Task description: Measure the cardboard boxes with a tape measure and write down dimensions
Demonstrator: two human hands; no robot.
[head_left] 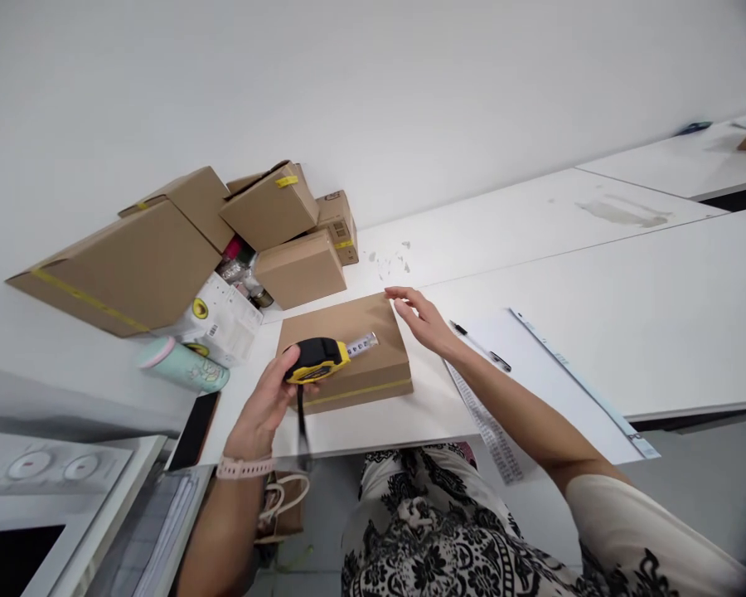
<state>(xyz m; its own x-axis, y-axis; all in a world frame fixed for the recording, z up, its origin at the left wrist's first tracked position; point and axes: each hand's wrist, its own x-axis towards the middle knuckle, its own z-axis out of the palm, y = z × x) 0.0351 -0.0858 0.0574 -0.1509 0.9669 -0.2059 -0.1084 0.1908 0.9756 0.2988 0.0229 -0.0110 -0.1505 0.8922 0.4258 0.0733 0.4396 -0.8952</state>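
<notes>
My left hand (270, 398) grips a yellow and black tape measure (316, 359), with a dark wrist strap dangling below it. A short length of its blade (363, 343) sticks out to the right, over a closed cardboard box (341, 323). Yellow tape runs along that box's near side. At the box's far right corner is my right hand (419, 319), its fingers apart and nothing in them. The fingertips are at the box's edge; whether they touch it I cannot tell.
Several cardboard boxes (270, 207) are stacked against the wall at the left. In front of them stand a white printed carton (224, 319) and a mint tumbler (183, 365), with a dark phone (197, 429) nearby. Paper sheets (535, 373) and a pen (480, 345) lie at the right.
</notes>
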